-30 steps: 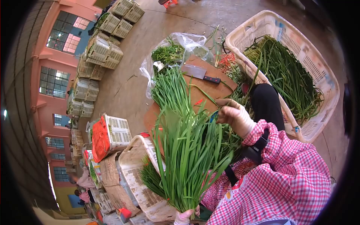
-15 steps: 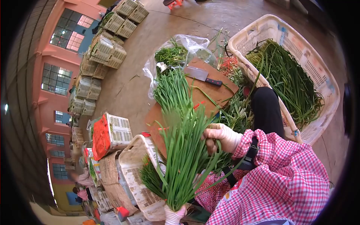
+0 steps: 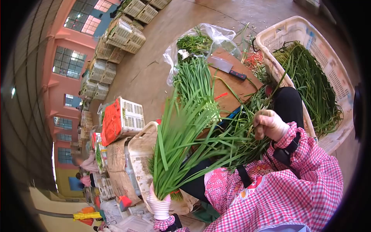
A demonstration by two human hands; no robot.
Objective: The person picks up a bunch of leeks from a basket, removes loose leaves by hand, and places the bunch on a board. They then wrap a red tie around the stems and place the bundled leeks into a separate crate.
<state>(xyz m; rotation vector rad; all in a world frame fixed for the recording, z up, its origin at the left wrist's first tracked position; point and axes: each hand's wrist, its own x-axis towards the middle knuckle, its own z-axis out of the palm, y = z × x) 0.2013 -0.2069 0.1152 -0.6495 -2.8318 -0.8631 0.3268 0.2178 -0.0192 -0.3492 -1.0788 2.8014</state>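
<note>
My left hand (image 3: 158,204), in a striped glove, grips a bunch of garlic chives (image 3: 174,154) by its lower end; the long leaves fan out up and to the right. My right hand (image 3: 269,124), in a pale glove, is apart from the bunch with its fingers curled. Whether a leaf is between them I cannot make out. Beside and below it lies a heap of loose leaves (image 3: 251,145). Past the held bunch, a bundle of garlic chives (image 3: 192,79) lies by a brown board (image 3: 232,87), which bears a cleaver (image 3: 227,67).
A large white crate (image 3: 266,36) of leaves (image 3: 309,85) stands at the right. Near my left hand is another white crate (image 3: 141,149). A clear plastic bag (image 3: 222,33) with greens lies at the back. Stacked crates (image 3: 125,36) line the wall; a person (image 3: 87,162) is far left.
My right hand has pulled away from the bunch to the right. The left hand and the bunch have shifted left and up, and some leaves now splay rightward. The view has swung slightly.
</note>
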